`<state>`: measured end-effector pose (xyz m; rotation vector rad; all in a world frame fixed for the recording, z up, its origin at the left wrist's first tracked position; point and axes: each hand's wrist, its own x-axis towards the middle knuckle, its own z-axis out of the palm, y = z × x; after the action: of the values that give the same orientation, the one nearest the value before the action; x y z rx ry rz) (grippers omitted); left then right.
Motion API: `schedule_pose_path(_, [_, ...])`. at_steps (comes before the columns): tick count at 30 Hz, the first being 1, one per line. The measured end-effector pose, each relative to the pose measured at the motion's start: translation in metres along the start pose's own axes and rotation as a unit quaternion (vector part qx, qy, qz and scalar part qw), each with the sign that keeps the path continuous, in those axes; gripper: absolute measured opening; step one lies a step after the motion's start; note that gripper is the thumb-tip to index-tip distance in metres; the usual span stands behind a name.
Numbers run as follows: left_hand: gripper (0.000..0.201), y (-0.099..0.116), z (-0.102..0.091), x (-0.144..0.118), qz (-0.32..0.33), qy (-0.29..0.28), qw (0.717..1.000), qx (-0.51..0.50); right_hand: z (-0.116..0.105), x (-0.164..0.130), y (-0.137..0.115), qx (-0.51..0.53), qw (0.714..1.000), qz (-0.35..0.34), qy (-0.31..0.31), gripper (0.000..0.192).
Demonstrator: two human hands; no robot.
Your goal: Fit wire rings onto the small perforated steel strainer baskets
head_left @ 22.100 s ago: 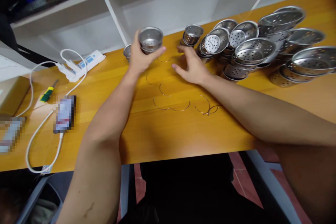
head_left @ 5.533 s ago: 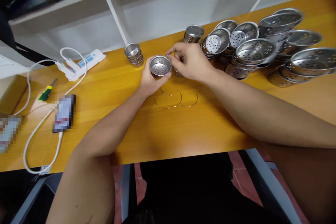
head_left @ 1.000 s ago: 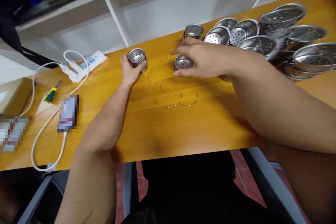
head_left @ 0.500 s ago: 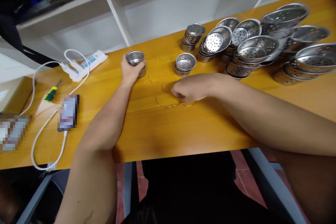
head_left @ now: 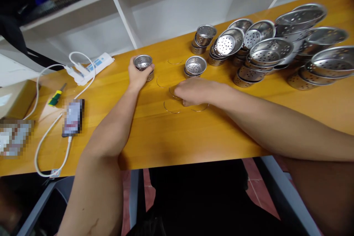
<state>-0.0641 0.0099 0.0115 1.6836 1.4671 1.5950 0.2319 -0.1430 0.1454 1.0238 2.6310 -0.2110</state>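
Note:
On the left of the wooden table (head_left: 155, 136), my left hand (head_left: 137, 76) is wrapped round a small stack of perforated metal cups (head_left: 143, 60) standing upright. My right hand (head_left: 192, 90) is low over the middle, its fingers curled down and closed at a thin curved wire (head_left: 172, 94) that runs in under them; the fingertips are hidden. More curved wires lie around it: one in front to the left (head_left: 171, 111), one in front to the right (head_left: 201, 109), and others behind. Just beyond my right hand stands another short stack of perforated cups (head_left: 195, 65).
Several stacks of larger perforated metal cups (head_left: 271, 51) crowd the right side. To the left lie a power strip (head_left: 94, 68) with white cables, a phone (head_left: 73, 118), a green and yellow screwdriver (head_left: 55, 97) and a cardboard box (head_left: 19, 97). A shelf unit (head_left: 121, 14) backs the table.
My right hand has shifted slightly left and away from me. A piece of wire that showed below its fingers no longer shows there. My left hand stays on the cups.

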Motion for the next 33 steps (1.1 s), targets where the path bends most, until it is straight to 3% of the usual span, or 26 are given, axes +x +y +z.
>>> schedule_pose_path(9, [0.083,-0.007,-0.004,0.004,0.046,0.012,0.999,-0.004,-0.001,0.001,0.016,0.0,0.999,-0.035,-0.015,0.008])
schedule_pose_path(16, [0.082,0.0,-0.001,0.001,0.037,-0.011,0.998,-0.05,0.006,0.002,0.046,0.155,0.984,-0.081,0.031,0.025])
schedule_pose_path(21, [0.09,0.012,-0.002,-0.002,0.084,0.003,0.996,-0.02,0.002,-0.001,0.049,0.232,0.967,-0.049,0.093,0.018])
schedule_pose_path(24, [0.091,0.027,-0.001,-0.007,0.14,0.024,0.989,0.031,-0.002,-0.006,0.049,0.289,0.937,-0.019,0.193,0.009])
schedule_pose_path(26, [0.095,0.041,0.004,-0.016,0.156,0.025,0.987,0.035,-0.002,-0.007,0.051,0.361,0.895,0.006,0.263,0.006])
schedule_pose_path(28, [0.099,0.055,0.012,-0.031,0.152,-0.005,0.988,0.012,-0.001,-0.006,0.055,0.437,0.84,0.02,0.321,0.012])
schedule_pose_path(30, [0.102,0.067,0.021,-0.047,0.137,-0.056,0.989,0.007,0.001,-0.002,0.061,0.467,0.803,0.026,0.369,0.021])
schedule_pose_path(33, [0.102,0.077,0.029,-0.064,0.135,-0.112,0.984,0.018,0.005,0.004,0.067,0.429,0.8,0.047,0.418,0.036])
